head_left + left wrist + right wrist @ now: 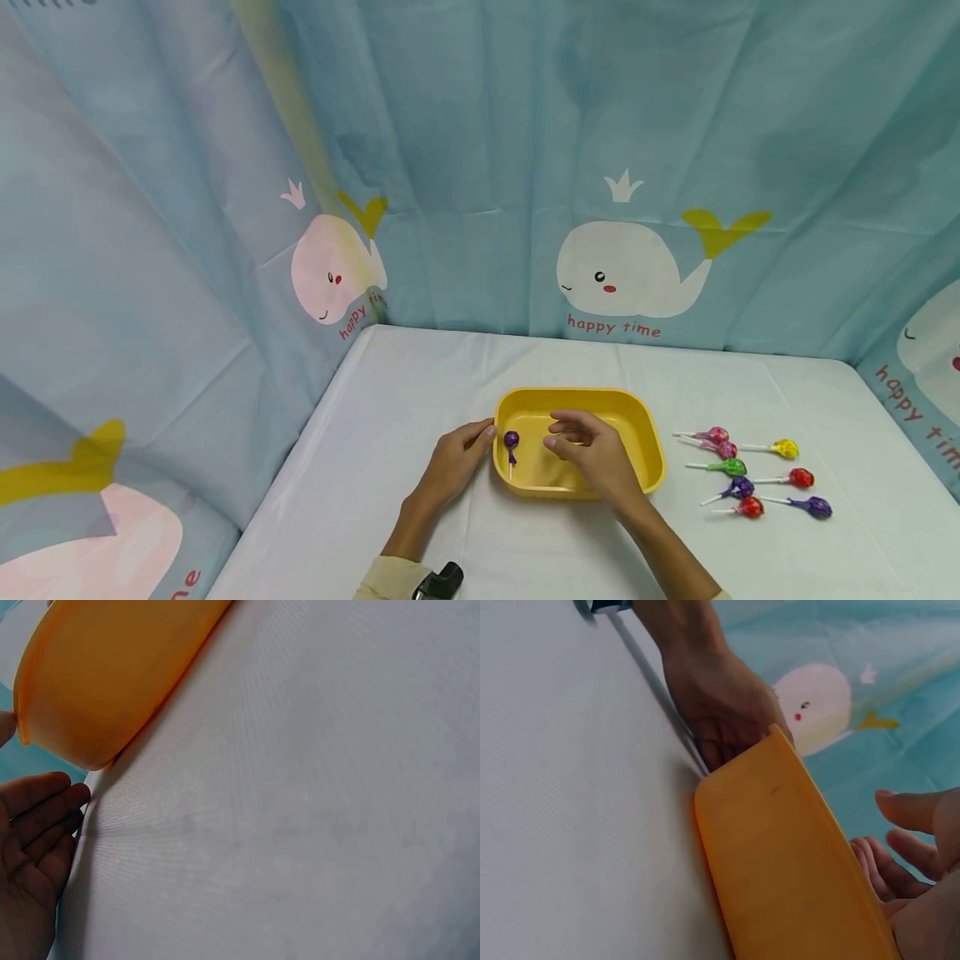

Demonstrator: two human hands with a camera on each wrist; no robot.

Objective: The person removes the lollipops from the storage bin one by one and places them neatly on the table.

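Observation:
A yellow plastic tray [555,492] stands on the white table, with one purple lollipop [512,439] lying at its left end, stick toward me. My left hand [453,462] is at the tray's left end, thumb at the rim; in the left wrist view that hand's [37,840] other fingers are extended beside the tray [112,682]. Over the middle of the tray hovers my right hand [600,458], fingers loosely bent and nothing between them. The right wrist view shows this hand [949,832] above the rim, thumb apart from the fingers.
Several lollipops lie to the right of the tray: pink [717,435], yellow [785,449], green [733,467], red [802,477] and purple [817,507] ones. A blue curtain [465,167] with whale prints rises behind the table [405,375] and along its sides.

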